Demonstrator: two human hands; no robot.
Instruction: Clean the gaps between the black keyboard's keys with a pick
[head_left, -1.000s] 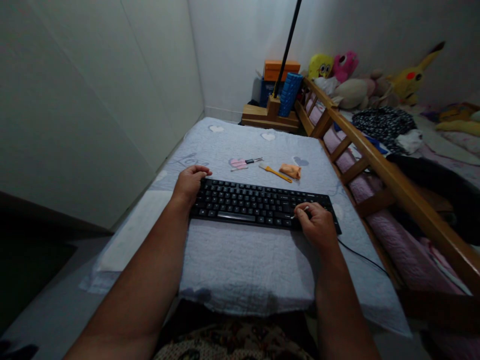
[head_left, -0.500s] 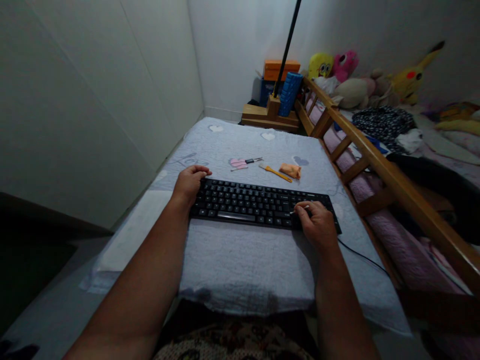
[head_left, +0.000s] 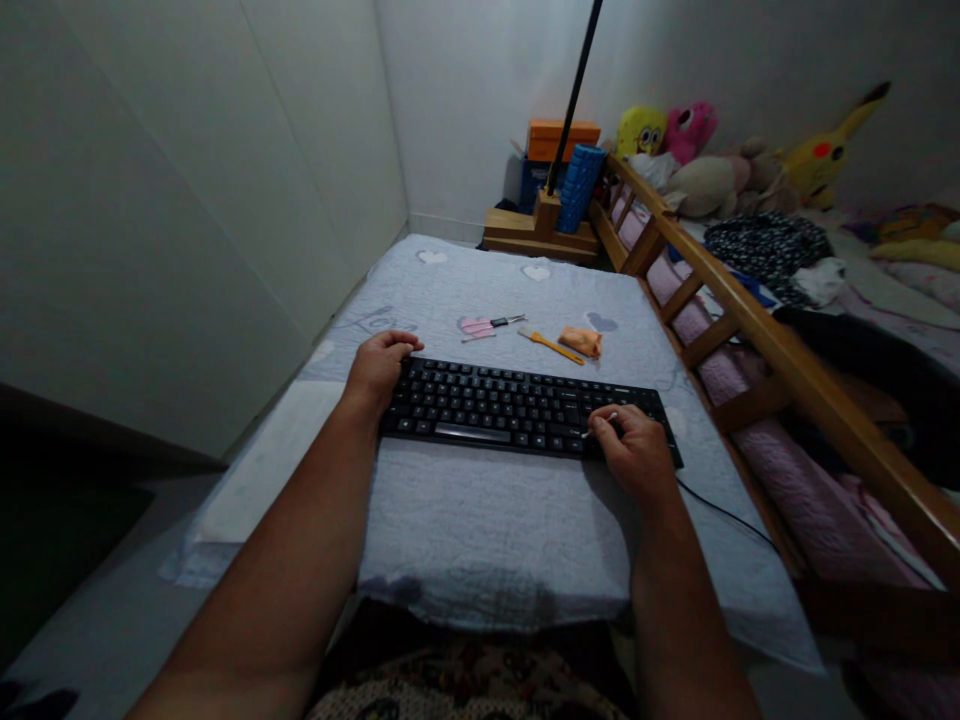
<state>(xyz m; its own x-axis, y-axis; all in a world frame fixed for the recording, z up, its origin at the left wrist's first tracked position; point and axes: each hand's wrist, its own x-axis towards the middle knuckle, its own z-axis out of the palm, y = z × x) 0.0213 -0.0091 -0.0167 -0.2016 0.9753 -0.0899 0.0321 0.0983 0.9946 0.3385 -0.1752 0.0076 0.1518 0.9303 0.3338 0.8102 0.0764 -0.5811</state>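
Note:
A black keyboard [head_left: 480,405] lies across the cloth-covered table in front of me. My left hand [head_left: 381,365] is closed around its left end, fingertips at the top corner. Over the keys at the right end, my right hand [head_left: 630,440] pinches a white cotton swab [head_left: 613,417]. The swab's lower tip points down at the keys left of the number pad. Behind the keyboard lie a pair of tweezers [head_left: 506,322], another cotton swab [head_left: 478,338], a yellow-handled brush [head_left: 555,346] and a crumpled orange cloth [head_left: 582,342].
The keyboard's cable [head_left: 727,515] runs off to the right. A wooden bed rail [head_left: 720,270] borders the table on the right, with plush toys and clothes beyond it. A wooden stand with a black pole [head_left: 576,95] is at the back; a pale cabinet wall [head_left: 225,200] rises on the left.
The swab in my right hand has shifted slightly, its lower tip now a little lower over the keys. My left hand and the keyboard have stayed put.

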